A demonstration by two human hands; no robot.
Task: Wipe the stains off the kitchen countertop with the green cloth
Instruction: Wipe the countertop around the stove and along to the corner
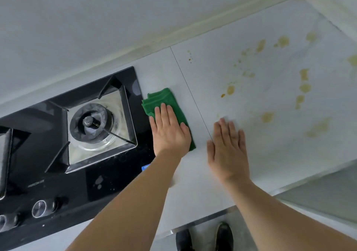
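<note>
A pale, marbled desk runs along a white wall, with a yellowed sealant strip where the two meet and a thin dark seam crossing the surface from back to front. Yellow-brown stains spatter the part right of the seam, from small drops near the back edge to larger blotches nearer the front, well apart from the cloth. At the left a black glass gas hob is set into the desk, showing one burner under a dark pan support and round knobs at its front edge. Below the desk's front edge, two dark shoes stand on a grey floor. The folded green cloth lies flat just beside the hob's right edge, left of the seam. The left hand serves as the grip: fingers straight and close together, palm pressing down on the cloth's near half, its far end showing beyond the fingertips. The right hand lies flat on the bare desk, fingers spread, just right of the seam, near but not touching the cloth
</note>
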